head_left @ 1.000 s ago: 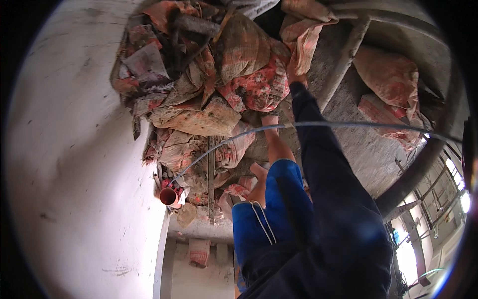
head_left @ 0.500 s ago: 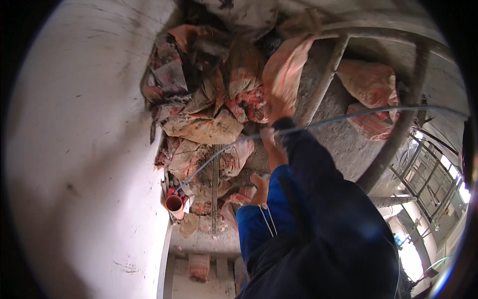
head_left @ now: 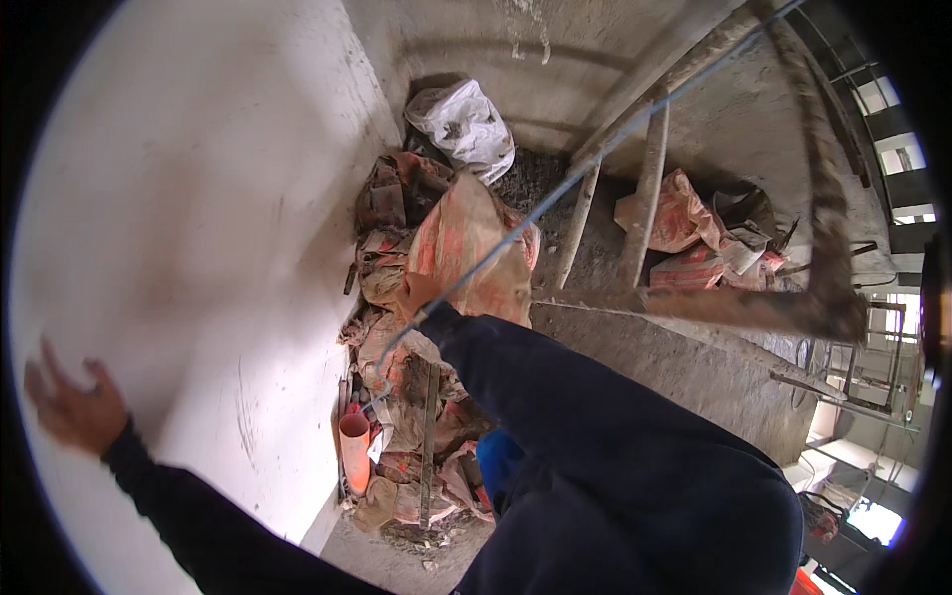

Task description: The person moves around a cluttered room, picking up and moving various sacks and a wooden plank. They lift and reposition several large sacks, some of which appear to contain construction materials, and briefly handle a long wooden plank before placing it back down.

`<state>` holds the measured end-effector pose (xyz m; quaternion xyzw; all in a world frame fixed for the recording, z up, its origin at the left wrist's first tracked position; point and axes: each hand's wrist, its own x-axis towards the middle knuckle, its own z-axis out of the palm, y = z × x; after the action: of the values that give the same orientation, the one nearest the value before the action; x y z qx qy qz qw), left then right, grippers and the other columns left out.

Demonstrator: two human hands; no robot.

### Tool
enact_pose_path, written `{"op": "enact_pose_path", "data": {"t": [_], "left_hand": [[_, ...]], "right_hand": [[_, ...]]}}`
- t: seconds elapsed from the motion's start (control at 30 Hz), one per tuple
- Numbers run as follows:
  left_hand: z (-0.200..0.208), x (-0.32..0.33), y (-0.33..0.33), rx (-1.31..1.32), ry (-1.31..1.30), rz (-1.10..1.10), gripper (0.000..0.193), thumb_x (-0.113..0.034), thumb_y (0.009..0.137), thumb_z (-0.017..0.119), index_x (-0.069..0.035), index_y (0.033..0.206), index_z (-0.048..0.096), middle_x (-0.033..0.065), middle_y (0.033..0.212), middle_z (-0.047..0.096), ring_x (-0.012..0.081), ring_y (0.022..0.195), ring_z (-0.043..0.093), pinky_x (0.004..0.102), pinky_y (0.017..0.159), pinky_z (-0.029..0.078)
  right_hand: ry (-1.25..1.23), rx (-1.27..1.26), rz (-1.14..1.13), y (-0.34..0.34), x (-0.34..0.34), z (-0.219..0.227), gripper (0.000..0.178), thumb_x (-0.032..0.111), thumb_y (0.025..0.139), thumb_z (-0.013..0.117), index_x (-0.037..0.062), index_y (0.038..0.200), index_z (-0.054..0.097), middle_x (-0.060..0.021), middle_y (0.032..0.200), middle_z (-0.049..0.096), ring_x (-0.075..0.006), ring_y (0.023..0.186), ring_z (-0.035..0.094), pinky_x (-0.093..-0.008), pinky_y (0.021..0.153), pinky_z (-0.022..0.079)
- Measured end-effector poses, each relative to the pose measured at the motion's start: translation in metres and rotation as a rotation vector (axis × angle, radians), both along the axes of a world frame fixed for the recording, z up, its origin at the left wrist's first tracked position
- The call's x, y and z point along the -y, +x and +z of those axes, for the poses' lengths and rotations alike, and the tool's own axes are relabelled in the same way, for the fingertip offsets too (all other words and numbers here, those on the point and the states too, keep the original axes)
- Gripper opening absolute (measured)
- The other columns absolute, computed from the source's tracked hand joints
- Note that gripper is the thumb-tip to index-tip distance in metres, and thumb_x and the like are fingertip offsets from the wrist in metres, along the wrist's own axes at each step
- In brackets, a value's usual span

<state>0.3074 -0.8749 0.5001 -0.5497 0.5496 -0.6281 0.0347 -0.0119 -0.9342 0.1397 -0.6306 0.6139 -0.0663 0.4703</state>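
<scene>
Two hands (head_left: 77,402), the right (head_left: 420,292) on one sack (head_left: 458,230)

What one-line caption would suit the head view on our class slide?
Right-hand grip on a sack, left-hand grip open and empty, white wall behind.

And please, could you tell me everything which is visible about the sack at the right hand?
The sack looks like woven plastic, pale tan with faded orange-red patches, dirty and creased. It spreads wide and narrows toward its far end. The right hand grips it at its near left edge. In the view it lies over part of the heap of other dirty sacks, beside the white wall. A blue-grey cable crosses in front; whether it touches is unclear. Any contents are hidden.
</scene>
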Motion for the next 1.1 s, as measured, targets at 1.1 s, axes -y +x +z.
{"op": "enact_pose_path", "data": {"t": [1.1], "left_hand": [[-0.347, -0.463, -0.415, -2.179, -0.911, 0.431, 0.070, -0.031, 0.056, 0.070, 0.005, 0.107, 0.039, 0.0179, 0.093, 0.050, 0.0246, 0.082, 0.053, 0.0315, 0.068, 0.045]], "right_hand": [[1.113, 0.612, 0.481, -0.007, -0.414, 0.154, 0.021, 0.020, 0.078, 0.051, 0.0000, 0.084, 0.048, -0.0093, 0.075, 0.053, -0.0188, 0.062, 0.056, -0.0320, 0.053, 0.051]]}}
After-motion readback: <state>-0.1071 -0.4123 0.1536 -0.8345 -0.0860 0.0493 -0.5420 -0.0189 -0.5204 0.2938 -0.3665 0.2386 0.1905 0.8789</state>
